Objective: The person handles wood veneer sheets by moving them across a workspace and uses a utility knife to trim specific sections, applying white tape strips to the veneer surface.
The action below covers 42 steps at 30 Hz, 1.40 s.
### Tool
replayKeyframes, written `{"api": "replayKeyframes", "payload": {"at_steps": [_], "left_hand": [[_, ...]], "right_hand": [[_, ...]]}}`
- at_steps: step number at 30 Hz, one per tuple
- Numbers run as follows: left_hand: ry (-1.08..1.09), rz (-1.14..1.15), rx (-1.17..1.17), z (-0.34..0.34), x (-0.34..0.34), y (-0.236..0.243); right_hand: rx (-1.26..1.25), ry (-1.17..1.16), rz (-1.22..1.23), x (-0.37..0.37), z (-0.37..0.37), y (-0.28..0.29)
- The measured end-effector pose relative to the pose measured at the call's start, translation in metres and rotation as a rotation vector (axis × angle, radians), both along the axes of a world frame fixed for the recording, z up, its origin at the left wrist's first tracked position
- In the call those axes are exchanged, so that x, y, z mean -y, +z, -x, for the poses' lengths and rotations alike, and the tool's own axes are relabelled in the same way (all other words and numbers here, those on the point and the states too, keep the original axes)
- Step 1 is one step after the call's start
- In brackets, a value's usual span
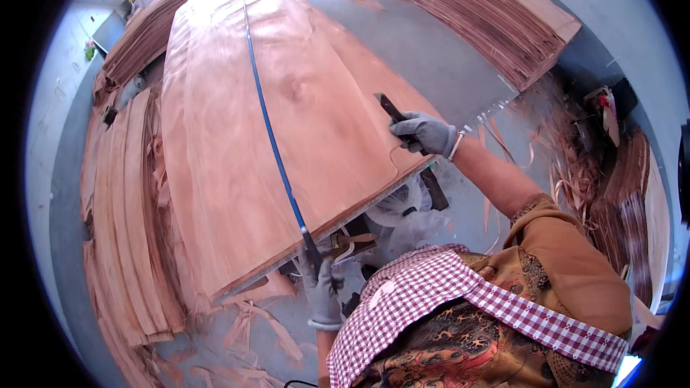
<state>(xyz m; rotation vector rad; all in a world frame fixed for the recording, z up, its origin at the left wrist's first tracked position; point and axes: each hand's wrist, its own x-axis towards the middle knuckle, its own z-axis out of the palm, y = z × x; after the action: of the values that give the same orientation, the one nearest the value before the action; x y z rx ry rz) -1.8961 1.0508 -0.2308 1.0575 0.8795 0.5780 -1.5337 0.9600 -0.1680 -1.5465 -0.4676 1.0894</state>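
Observation:
A large reddish wood veneer sheet (302, 100) lies on top of a low stack in front of me. Down its length runs a long thin blue rod (264, 111) with a dark handle. My left hand (322, 294), in a grey glove, is closed around that handle at the near edge of the stack. My right hand (424, 134), also gloved in grey, grips a dark, flat, narrow tool (389, 106) over the sheet's right edge near the closest corner. The kind of tool is unclear, as the fingers cover part of it.
Tall veneer stacks stand at the far right (474, 11) and far left (169, 18). Long veneer strips (126, 223) lie to the left. Torn scraps (277, 330) litter the grey floor, and clear plastic (402, 212) sits under the near edge. More veneer (625, 205) leans at right.

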Motion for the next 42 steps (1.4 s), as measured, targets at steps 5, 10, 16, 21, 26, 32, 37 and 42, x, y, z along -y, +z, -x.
{"api": "replayKeyframes", "payload": {"at_steps": [5,10,16,21,26,32,37,42], "left_hand": [[-0.218,-0.043,0.065,-0.062,-0.037,-0.001],[-0.069,0.048,0.104,-0.167,-0.032,0.034],[-0.05,0.067,0.059,-0.193,-0.038,-0.002],[-0.089,0.096,0.064,-0.199,-0.03,-0.004],[-0.179,0.071,0.155,-0.214,-0.009,0.008],[-0.106,-0.35,0.078,-0.156,-0.028,0.008],[0.041,-0.511,-0.12,-0.033,-0.023,-0.051],[-0.069,-0.416,-0.234,0.009,0.017,-0.082]], "right_hand": [[-0.143,0.034,-0.122,-0.027,0.022,-0.014],[-0.176,0.025,-0.145,-0.037,0.036,-0.013],[-0.132,-0.02,-0.134,-0.004,0.005,-0.016],[0.99,-0.073,0.184,0.067,-0.065,-0.029],[0.821,0.109,0.008,-0.029,0.011,0.01],[0.549,0.139,0.069,-0.087,0.019,-0.015],[0.384,0.214,-0.139,-0.139,0.065,0.018],[0.474,0.403,-0.201,-0.211,0.134,0.056]]}}
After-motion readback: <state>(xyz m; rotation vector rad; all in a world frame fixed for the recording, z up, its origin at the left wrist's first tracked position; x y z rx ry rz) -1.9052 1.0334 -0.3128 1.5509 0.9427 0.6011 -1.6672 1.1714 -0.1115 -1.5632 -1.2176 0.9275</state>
